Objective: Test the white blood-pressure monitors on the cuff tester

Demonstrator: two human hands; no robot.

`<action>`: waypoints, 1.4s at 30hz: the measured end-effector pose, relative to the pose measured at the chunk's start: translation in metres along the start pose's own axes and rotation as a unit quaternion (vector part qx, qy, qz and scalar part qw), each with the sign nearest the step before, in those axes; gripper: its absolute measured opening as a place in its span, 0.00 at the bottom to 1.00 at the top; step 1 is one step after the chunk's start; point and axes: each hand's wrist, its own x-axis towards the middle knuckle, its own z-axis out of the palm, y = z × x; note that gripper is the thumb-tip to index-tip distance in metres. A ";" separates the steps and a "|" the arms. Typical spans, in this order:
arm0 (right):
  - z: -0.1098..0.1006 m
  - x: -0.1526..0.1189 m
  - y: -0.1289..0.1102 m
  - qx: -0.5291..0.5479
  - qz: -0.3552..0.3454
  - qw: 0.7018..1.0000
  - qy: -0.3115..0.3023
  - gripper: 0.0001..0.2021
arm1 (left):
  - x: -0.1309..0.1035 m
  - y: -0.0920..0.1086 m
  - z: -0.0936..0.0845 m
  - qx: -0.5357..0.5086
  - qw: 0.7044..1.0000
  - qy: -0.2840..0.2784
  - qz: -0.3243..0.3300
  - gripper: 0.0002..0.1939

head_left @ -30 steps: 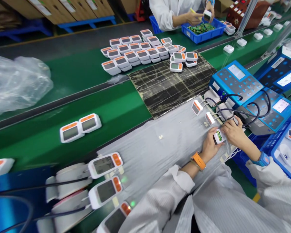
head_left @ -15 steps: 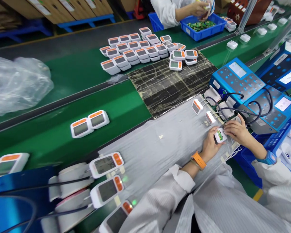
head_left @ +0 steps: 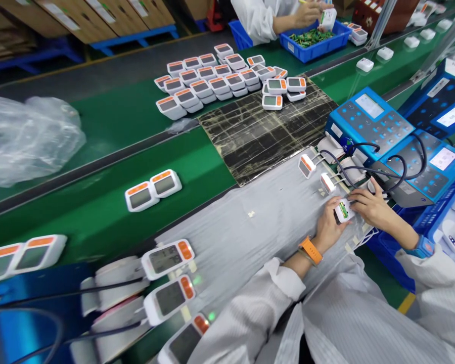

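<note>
My left hand (head_left: 330,225), wearing an orange watch band, is closed around the left side of a white blood pressure monitor (head_left: 349,214). The monitor lies back side up, with green batteries (head_left: 343,209) showing in its uncovered battery compartment. My right hand (head_left: 371,206), with a blue watch on the wrist, has its fingers bent against the monitor's right edge. What its fingertips pinch there is partly hidden. Just beyond stand two more monitors, one upper (head_left: 307,167) and one lower (head_left: 328,183), each joined to a thin tube.
Blue test boxes (head_left: 371,119) with cables stand at the right. Several monitors (head_left: 168,253) sit by cuffs at lower left. Two monitors (head_left: 140,197) ride the green belt (head_left: 98,202). Rows of monitors (head_left: 200,88) lie farther back. A co-worker's hand (head_left: 307,14) is above a blue battery bin (head_left: 307,50).
The monitors on the green belt have shifted right. The co-worker now holds a white monitor in plainer view. My two hands have barely moved on the monitor.
</note>
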 end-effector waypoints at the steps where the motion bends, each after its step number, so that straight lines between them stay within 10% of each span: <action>1: 0.000 0.000 0.000 -0.003 -0.005 1.000 0.000 0.15 | 0.000 0.000 0.000 0.004 1.000 0.001 0.003 0.35; 28: -0.012 0.009 -0.008 -0.005 -0.047 0.999 -0.016 0.15 | 0.004 0.019 0.003 0.136 0.990 -0.021 0.027 0.36; 38: -0.006 -0.006 0.033 0.056 -0.084 0.995 0.012 0.14 | 0.035 0.053 -0.006 0.250 0.959 -0.117 -0.057 0.38; 42: -0.032 0.002 0.037 0.132 -0.069 0.989 0.009 0.16 | 0.050 0.078 -0.052 0.319 0.908 -0.251 -0.101 0.31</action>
